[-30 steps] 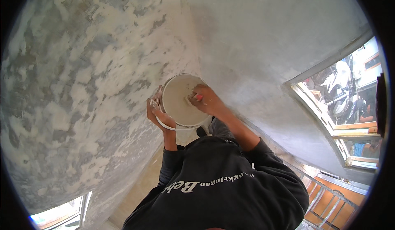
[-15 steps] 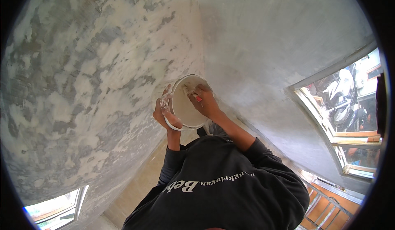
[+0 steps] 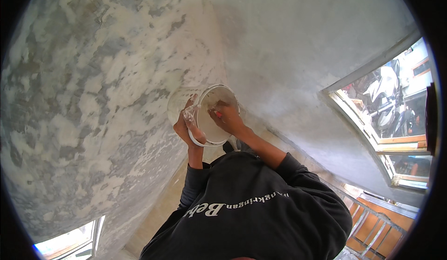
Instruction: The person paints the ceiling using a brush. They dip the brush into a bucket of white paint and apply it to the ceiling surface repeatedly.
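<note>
A white plastic bucket [image 3: 219, 142] hangs in front of my chest, its mouth tilted toward me. White paste smears its inner wall. My left hand [image 3: 188, 123], coated in white paste, is closed on the bucket's left side and rim. Inside the mouth, my right hand [image 3: 230, 119] is closed around a tool with a red handle [image 3: 218, 114]. Only a bit of red shows between the fingers, and the tool's working end is hidden by the hand and the bucket.
A grey wall [image 3: 93, 97] with patchy white filler rises on the left. A smoother grey wall [image 3: 284, 41] meets it at a corner ahead. Windows [image 3: 382, 106] stand at right and lower left [image 3: 70, 241]. A metal ladder-like frame [image 3: 372, 227] is at lower right.
My right hand has shifted slightly left and down inside the bucket. The bucket has turned a little, showing more of its outer left side. The whole view has shifted slightly.
</note>
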A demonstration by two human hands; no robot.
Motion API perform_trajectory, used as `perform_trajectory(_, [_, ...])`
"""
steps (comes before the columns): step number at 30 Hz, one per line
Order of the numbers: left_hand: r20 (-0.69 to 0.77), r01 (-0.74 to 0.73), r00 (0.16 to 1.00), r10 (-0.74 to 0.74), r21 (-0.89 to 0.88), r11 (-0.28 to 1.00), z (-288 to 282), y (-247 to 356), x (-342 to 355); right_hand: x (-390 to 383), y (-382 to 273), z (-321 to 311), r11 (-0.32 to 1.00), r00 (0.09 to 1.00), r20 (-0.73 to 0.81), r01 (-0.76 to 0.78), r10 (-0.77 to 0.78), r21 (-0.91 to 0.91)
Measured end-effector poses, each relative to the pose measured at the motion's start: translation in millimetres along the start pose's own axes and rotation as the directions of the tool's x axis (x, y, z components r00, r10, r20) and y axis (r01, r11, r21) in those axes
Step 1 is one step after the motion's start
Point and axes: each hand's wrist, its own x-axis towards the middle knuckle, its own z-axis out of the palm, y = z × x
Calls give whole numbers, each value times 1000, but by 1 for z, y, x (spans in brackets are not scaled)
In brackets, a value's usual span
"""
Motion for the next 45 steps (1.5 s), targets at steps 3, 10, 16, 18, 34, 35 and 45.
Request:
perform_trajectory(3, [52, 82, 995, -85, 57, 995, -3, 6, 0, -5, -3, 1, 996, 996, 72, -55, 50, 68])
perform_trajectory(10, [-5, 112, 994, -113, -82, 990, 0, -3, 0, -8, -8, 5, 995, 998, -65, 8, -2, 98])
perform_trajectory(16, [49, 134, 990, -132, -28, 991, -5, -11, -5, -15, 10, 11, 1000, 996, 92, -16, 13, 26])
perform_trajectory(18, [19, 109, 994, -108, -89, 990, -4, -12, -5, -13, -1, 9, 994, 999, 29, -48, 45, 95])
perform_trajectory(34, [-66, 110, 986, -151, -424, 899, -22, -29, 7, 3, -39, -38, 501, 910, 233, -386, 342, 774])
perform_trajectory(35, [-64, 126, 983, -171, -441, 889, -21, -26, 8, 3, -38, -39, 500, 917, 235, -376, 323, 780])
perform_trajectory(45, [9, 92, 995, -99, -454, 886, -18, -28, 9, -1, -28, -39, 353, 907, 315, -403, 281, 844])
